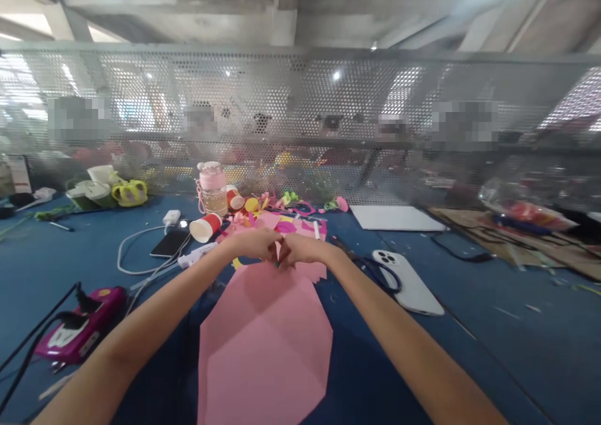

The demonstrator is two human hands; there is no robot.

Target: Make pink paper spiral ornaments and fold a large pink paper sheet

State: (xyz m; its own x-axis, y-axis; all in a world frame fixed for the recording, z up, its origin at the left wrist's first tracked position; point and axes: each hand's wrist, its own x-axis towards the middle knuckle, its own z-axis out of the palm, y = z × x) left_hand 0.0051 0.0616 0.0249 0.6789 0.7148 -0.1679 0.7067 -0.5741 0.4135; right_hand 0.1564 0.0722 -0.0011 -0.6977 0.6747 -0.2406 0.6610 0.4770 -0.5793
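A large pink paper sheet (267,343) with cut-off corners and faint crease lines spreads out in front of me. My left hand (256,245) is closed at its far edge, fingers bent and pinched. Right beside it, my right hand (300,250) is closed on the same edge, and the fingertips of both hands meet. A tiny dark or greenish spot shows between the fingertips, too small to name. Just beyond my hands lies a heap of pink, magenta and yellow paper scraps (267,220).
Left of the sheet are a red paper cup (213,223), a pink-lidded bottle (212,187), a black phone (169,242) and a purple power strip (87,328). To the right lie dark-handled scissors (381,275) and a white phone (413,284). A perforated metal screen (300,106) stands behind.
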